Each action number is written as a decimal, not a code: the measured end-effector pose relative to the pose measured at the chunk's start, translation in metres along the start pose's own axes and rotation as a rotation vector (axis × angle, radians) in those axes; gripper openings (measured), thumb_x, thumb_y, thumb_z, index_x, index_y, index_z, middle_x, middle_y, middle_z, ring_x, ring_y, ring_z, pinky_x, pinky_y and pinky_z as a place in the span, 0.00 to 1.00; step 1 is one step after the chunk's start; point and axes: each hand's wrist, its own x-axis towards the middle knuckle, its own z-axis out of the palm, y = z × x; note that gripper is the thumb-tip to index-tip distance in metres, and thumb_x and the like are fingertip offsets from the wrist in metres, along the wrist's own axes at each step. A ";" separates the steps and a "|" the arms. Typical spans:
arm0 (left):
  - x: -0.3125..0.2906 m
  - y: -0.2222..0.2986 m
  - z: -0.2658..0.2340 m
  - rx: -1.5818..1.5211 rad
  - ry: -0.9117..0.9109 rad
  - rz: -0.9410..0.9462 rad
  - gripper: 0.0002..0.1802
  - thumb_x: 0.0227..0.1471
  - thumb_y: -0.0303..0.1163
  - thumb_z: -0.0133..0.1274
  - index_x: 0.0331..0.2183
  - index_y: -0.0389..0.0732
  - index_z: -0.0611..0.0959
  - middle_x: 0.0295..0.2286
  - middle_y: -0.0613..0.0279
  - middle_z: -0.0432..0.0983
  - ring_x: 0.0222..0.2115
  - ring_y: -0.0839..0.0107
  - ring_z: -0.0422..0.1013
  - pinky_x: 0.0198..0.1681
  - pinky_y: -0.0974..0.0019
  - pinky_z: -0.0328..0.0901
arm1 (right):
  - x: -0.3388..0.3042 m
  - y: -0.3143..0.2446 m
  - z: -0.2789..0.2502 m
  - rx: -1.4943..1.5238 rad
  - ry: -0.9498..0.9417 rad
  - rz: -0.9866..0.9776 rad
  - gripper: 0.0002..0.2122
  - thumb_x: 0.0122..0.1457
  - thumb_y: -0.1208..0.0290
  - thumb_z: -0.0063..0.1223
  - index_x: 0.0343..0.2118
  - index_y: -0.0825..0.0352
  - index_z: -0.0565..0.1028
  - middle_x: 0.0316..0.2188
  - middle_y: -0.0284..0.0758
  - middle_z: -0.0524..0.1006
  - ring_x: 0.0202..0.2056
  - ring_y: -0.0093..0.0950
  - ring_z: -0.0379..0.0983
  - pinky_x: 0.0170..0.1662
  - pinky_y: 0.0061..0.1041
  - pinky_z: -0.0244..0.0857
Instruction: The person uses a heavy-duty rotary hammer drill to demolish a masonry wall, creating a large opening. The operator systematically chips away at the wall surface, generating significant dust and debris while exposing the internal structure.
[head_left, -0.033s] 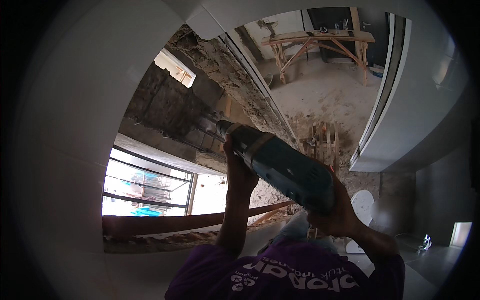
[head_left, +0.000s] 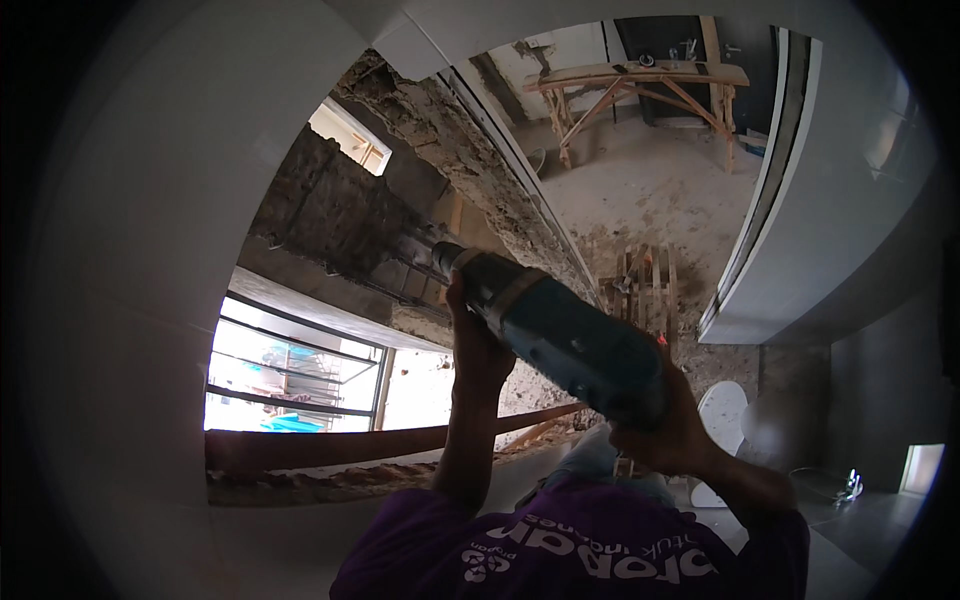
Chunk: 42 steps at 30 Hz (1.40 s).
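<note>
A teal and black rotary hammer point(head_left: 570, 335) is held up in both my hands, its nose toward the upper left. Under its front part my left hand point(head_left: 480, 345) is closed around the tool. At the rear end my right hand point(head_left: 665, 435) grips the handle, its fingers partly hidden behind the housing. The hammer's chuck point(head_left: 447, 254) faces a broken-open patch of dark, rough concrete point(head_left: 345, 220) with bars showing along its lower edge. A blur near the chuck hides the bit, so I cannot tell exactly where it meets the concrete.
Below the concrete, a barred window opening point(head_left: 295, 370) lets in bright light. A brown beam point(head_left: 330, 450) runs beneath it. Wooden framework point(head_left: 645, 285) stands below the hammer. Farther off is a wooden trestle bench point(head_left: 640, 75). A white toilet point(head_left: 722, 410) is at the right.
The rear of the rotary hammer and my right hand have shifted very slightly to the left. My left hand stays in the same place.
</note>
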 end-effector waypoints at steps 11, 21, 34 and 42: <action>-0.015 0.015 -0.010 -0.013 -0.062 -0.011 0.31 0.53 0.60 0.42 0.45 0.44 0.75 0.38 0.58 0.74 0.39 0.63 0.72 0.43 0.57 0.69 | -0.009 -0.002 0.028 0.115 -0.048 0.050 0.41 0.39 0.81 0.53 0.61 0.66 0.49 0.51 0.45 0.65 0.54 0.34 0.62 0.56 0.32 0.57; 0.047 0.037 -0.031 0.088 -0.166 0.154 0.34 0.52 0.61 0.44 0.48 0.42 0.72 0.44 0.54 0.72 0.46 0.59 0.68 0.50 0.54 0.63 | 0.074 -0.001 0.017 -0.095 -0.090 -0.076 0.40 0.40 0.76 0.58 0.59 0.59 0.53 0.42 0.50 0.73 0.44 0.45 0.72 0.49 0.36 0.66; -0.004 -0.011 -0.094 -0.109 0.084 -0.147 0.33 0.51 0.59 0.46 0.48 0.43 0.71 0.42 0.57 0.72 0.45 0.60 0.68 0.53 0.54 0.61 | -0.020 0.100 0.066 0.071 0.007 0.167 0.42 0.44 0.77 0.59 0.61 0.69 0.46 0.54 0.46 0.62 0.56 0.36 0.60 0.58 0.34 0.55; -0.071 -0.061 -0.065 -0.082 0.141 -0.327 0.35 0.53 0.57 0.46 0.51 0.39 0.68 0.47 0.56 0.69 0.50 0.61 0.65 0.57 0.56 0.56 | -0.122 0.107 0.029 0.317 0.094 0.146 0.43 0.44 0.75 0.64 0.60 0.68 0.48 0.53 0.44 0.63 0.57 0.34 0.59 0.58 0.34 0.54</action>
